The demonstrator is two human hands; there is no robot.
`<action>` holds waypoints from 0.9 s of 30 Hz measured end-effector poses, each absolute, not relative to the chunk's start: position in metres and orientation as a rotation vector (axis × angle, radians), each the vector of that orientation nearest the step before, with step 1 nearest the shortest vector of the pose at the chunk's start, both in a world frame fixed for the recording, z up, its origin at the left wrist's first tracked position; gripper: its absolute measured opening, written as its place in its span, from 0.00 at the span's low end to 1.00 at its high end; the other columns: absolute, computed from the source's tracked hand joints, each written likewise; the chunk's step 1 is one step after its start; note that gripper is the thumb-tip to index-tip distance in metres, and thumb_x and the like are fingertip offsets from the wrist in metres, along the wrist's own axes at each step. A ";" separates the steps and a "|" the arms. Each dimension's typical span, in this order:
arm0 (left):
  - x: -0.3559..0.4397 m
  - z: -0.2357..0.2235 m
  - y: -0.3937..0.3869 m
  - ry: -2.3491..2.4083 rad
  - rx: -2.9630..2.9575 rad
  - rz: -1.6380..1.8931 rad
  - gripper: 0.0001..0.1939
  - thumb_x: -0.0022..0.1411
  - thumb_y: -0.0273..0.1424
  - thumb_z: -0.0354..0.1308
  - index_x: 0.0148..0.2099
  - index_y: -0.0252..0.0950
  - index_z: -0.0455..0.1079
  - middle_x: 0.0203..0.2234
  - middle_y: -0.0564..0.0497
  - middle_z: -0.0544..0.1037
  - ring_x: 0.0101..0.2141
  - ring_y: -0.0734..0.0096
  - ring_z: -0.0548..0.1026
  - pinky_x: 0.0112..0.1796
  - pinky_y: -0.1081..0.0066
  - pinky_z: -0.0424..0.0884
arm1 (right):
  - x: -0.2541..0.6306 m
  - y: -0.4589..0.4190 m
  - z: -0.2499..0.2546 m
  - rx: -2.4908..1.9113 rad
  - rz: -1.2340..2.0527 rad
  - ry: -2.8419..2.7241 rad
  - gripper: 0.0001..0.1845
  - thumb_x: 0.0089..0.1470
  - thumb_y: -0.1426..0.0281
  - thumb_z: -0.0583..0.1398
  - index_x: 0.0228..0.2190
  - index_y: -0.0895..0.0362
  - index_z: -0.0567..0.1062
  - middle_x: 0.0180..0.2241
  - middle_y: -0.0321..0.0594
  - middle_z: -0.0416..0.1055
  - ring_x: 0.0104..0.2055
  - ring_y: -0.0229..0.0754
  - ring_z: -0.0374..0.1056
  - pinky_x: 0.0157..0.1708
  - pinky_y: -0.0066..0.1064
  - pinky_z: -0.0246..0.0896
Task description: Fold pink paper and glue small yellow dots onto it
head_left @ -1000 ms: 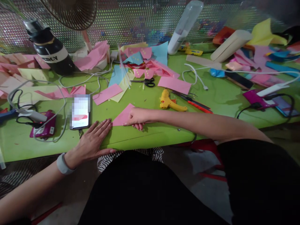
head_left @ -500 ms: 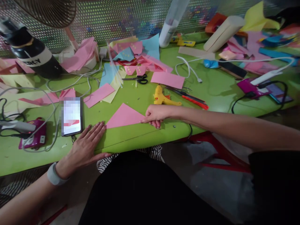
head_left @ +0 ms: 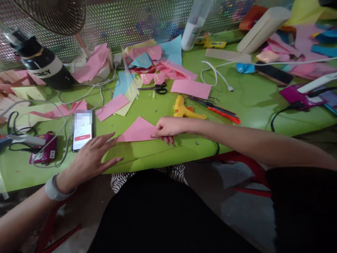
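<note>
A pink sheet of paper, folded to a triangle, lies on the green table near its front edge. My right hand pinches the paper's right corner, thumb and fingers closed at its lower edge. At the left corner my left hand has its fingers stretched and spread, palm down, holding nothing. Whether its fingertips touch the paper I cannot tell. Just behind the left hand lies a phone with a lit screen. Behind the right hand sits a yellow glue gun.
Black scissors, pink paper strips and a red cutter lie behind the work. A dark bottle and a fan stand at back left. Purple power blocks with cables sit at both sides.
My left hand has lifted slightly and its fingers have spread. My right hand has moved left along the paper's lower edge. The view has shifted a little.
</note>
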State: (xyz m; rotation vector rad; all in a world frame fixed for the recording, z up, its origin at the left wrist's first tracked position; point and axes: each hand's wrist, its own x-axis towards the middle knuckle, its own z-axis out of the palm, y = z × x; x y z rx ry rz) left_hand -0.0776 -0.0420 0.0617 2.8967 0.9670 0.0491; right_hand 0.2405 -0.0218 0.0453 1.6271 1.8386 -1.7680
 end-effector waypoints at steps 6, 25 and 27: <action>-0.015 0.088 -0.025 1.157 2.643 0.004 0.17 0.68 0.41 0.52 0.46 0.32 0.72 0.30 0.46 0.79 0.28 0.65 0.76 0.27 0.69 0.67 | 0.234 -0.021 0.033 1.597 -1.747 1.788 0.26 0.52 0.51 0.65 0.18 0.58 0.68 0.17 0.39 0.73 0.20 0.37 0.71 0.23 0.28 0.61; 0.028 0.040 0.003 0.979 1.556 -0.398 0.25 0.63 0.47 0.57 0.21 0.34 0.69 0.15 0.48 0.77 0.17 0.73 0.74 0.22 0.71 0.72 | 0.236 -0.022 0.032 1.564 -1.825 1.791 0.24 0.54 0.53 0.64 0.19 0.57 0.66 0.16 0.35 0.71 0.17 0.35 0.69 0.21 0.27 0.62; 0.017 0.038 0.003 0.905 1.642 -0.375 0.26 0.64 0.48 0.55 0.21 0.35 0.69 0.13 0.49 0.75 0.15 0.73 0.73 0.20 0.72 0.71 | 0.236 -0.023 0.035 1.562 -1.828 1.788 0.24 0.55 0.54 0.63 0.18 0.57 0.66 0.16 0.36 0.71 0.17 0.35 0.68 0.21 0.28 0.62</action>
